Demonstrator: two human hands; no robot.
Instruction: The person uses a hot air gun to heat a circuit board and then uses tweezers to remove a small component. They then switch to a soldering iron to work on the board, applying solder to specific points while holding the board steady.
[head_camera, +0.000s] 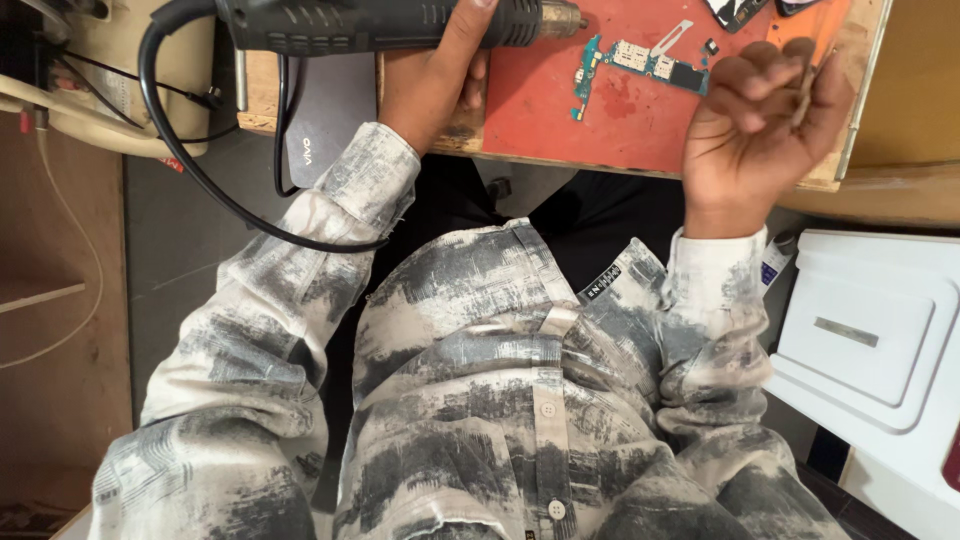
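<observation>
The left hand is wrapped around the body of a black hot-air gun, thumb across its near side, fingers curled over the far side and out of sight. The gun lies sideways, its metal nozzle pointing away from the hand toward the other one; a thick black cord loops from its rear end down past the left wrist and over the patterned sleeve.

The right hand is half closed, fingers bent inward, pinching a thin pair of tweezers between thumb and fingertips; how tightly cannot be told. The wrist is cocked, with the back of the hand toward the camera, hovering above the edge of a red work mat.

A small blue-green circuit board lies flat on the mat, between the nozzle and the right hand's knuckles, just beside the latter. A white case sits below the right wrist.
</observation>
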